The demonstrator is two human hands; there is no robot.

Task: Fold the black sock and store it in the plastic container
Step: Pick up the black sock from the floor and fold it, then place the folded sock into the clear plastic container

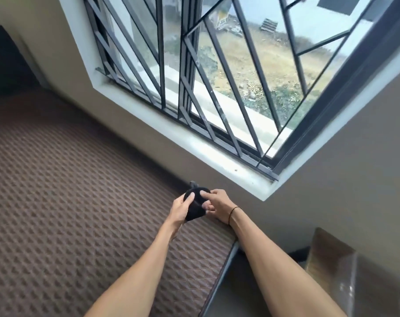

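The black sock (195, 208) is bunched into a small bundle, held above the far right corner of the brown patterned bed. My left hand (180, 208) grips its left side with the thumb on top. My right hand (218, 205) holds its right side, fingers pressing into the fabric; a thin dark band circles that wrist. A small end of the sock sticks up behind the bundle. No plastic container is in view.
The brown patterned mattress (68, 191) fills the left and middle. A barred window (194, 76) with a white sill is set in the wall ahead. A glossy brown surface (336, 266) stands at the lower right, across a gap from the bed's edge.
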